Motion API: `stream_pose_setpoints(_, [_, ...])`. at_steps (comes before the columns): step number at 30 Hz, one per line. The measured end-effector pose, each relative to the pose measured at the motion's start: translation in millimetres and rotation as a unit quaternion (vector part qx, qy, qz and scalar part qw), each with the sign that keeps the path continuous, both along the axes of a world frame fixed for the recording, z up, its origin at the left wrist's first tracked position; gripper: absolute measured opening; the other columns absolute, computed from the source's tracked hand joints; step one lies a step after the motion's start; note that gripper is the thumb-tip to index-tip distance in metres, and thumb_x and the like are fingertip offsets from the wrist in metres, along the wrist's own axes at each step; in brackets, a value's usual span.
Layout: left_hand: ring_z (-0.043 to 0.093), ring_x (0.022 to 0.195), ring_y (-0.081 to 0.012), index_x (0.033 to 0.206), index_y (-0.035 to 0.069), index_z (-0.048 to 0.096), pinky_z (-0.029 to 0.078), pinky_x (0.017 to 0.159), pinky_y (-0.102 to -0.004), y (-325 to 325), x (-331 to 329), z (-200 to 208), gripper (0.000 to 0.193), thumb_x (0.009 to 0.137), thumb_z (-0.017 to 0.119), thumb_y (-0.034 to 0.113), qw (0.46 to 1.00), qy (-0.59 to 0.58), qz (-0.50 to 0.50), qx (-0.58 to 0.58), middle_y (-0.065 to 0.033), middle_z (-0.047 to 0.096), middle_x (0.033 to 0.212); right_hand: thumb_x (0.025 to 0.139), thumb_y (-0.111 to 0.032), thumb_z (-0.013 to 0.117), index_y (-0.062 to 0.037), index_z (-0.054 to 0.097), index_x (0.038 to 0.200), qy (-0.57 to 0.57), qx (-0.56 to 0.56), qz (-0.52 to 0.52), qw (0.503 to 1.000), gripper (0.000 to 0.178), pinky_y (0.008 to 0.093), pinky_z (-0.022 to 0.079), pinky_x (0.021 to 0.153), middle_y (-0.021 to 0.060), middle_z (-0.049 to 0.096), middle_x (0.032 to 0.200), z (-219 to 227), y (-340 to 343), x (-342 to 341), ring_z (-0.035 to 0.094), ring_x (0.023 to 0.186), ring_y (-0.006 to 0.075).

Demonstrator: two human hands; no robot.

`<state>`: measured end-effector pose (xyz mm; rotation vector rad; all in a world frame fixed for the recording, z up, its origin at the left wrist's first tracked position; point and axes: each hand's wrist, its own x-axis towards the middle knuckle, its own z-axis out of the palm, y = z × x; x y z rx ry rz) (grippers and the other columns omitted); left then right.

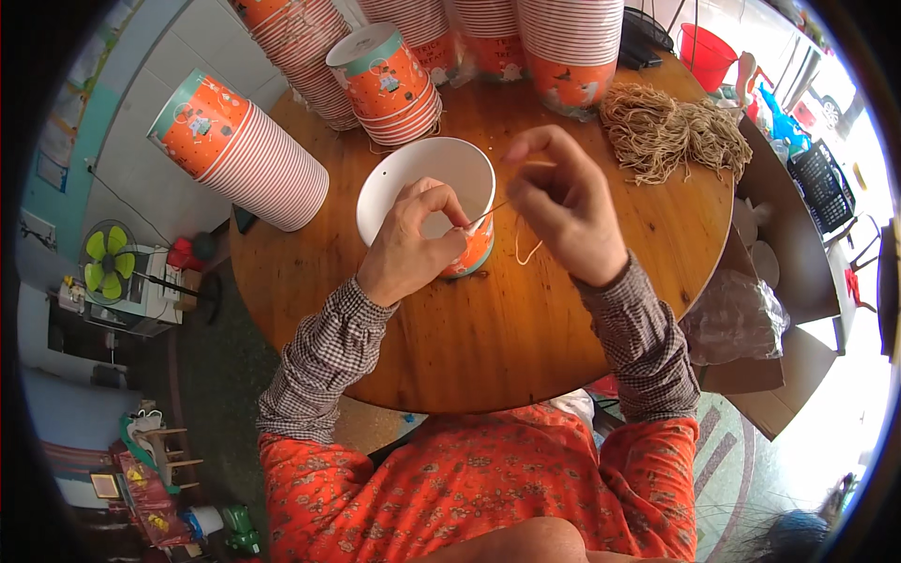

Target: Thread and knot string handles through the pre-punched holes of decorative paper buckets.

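Note:
A paper bucket (383, 192), white inside with an orange and teal printed outside, lies tilted on the table with its mouth toward me. At its right rim my left hand (408, 239) is closed, thumb and forefinger pinching a thin tan cord (523, 263). The cord stretches from there to my right hand (568, 206), raised just right of the bucket. That hand's fingers are curled around the cord and slightly blurred. A slack loop of cord hangs below it. A small dark hole shows in the bucket's wall at the left.
Nested stacks of similar buckets (253, 155) stand or lean along the table's far and left sides. A heap of tan cords (671, 131) lies at the back right of the round wooden table (469, 361). Open cardboard boxes (788, 371) stand right of it, a green-bladed fan (110, 261) left.

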<state>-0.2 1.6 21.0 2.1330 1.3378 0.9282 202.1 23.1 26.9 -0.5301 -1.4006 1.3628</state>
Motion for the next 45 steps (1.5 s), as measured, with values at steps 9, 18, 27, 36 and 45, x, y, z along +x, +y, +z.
stream_pose_setpoints(9, [0.053, 0.084, -0.0124, 0.08, 0.0, 0.055, 0.042, 0.084, -0.0259, 2.8, -11.7, 1.8, 0.007, 0.074, 0.059, 0.002, 0.996, -0.001, -0.032, -0.077, -0.0041, 0.054, 0.086, 0.084, 0.004, 0.052, -0.0035, 0.049, 0.104, -0.003, 0.016, -0.002, 1.0, 0.021, 0.0178, 0.032, 0.049, -0.0043, 0.05, 0.07, 38.4, -19.3, 25.3, 0.041, 0.059, -0.0004])
stream_pose_setpoints(18, [0.057, 0.073, -0.0052, 0.079, 0.0, 0.059, 0.049, 0.066, -0.0205, -14.8, -9.3, -5.9, 0.004, 0.078, 0.062, -0.001, 0.947, -0.159, -0.064, -0.272, -0.0003, 0.062, 0.081, 0.085, 0.003, 0.051, -0.0035, 0.051, 0.1, -0.067, 0.003, 0.055, 0.996, 0.016, 0.0192, 0.032, 0.051, -0.0054, 0.048, 0.068, 51.3, -33.7, 32.0, 0.042, 0.06, 0.0])
stream_pose_setpoints(27, [0.057, 0.082, -0.0074, 0.082, -0.002, 0.059, 0.048, 0.075, -0.0216, -14.6, -11.2, 10.3, 0.003, 0.08, 0.062, -0.002, 0.936, 0.011, -0.159, -0.313, -0.0028, 0.062, 0.086, 0.081, 0.005, 0.05, -0.0029, 0.052, 0.097, -0.094, 0.068, 0.042, 0.992, 0.018, 0.0199, 0.033, 0.051, -0.0042, 0.049, 0.067, 54.1, -29.4, 7.5, 0.042, 0.06, 0.0008])
stream_pose_setpoints(36, [0.061, 0.084, -0.0134, 0.083, -0.001, 0.062, 0.049, 0.08, -0.0266, -24.7, -30.2, 19.8, 0.007, 0.078, 0.066, 0.0, 0.936, 0.071, -0.231, -0.257, -0.0059, 0.065, 0.083, 0.085, -0.005, 0.058, -0.0031, 0.06, 0.096, -0.108, 0.004, 0.066, 0.992, 0.012, 0.0188, 0.036, 0.047, -0.0004, 0.056, 0.071, 84.7, 0.0, 19.9, 0.05, 0.058, 0.0033])
stream_pose_setpoints(45, [0.057, 0.087, -0.0229, 0.068, 0.005, 0.055, 0.035, 0.107, -0.0455, -31.8, -69.7, 43.7, 0.009, 0.077, 0.054, 0.006, 0.874, 0.428, -0.079, 0.214, -0.0087, 0.053, 0.081, 0.099, -0.013, 0.047, -0.0047, 0.049, 0.115, 0.042, -0.048, 0.129, 0.99, 0.018, 0.0125, 0.024, 0.036, -0.0027, 0.052, 0.084, 102.0, 65.6, 112.9, 0.031, 0.047, -0.0007])
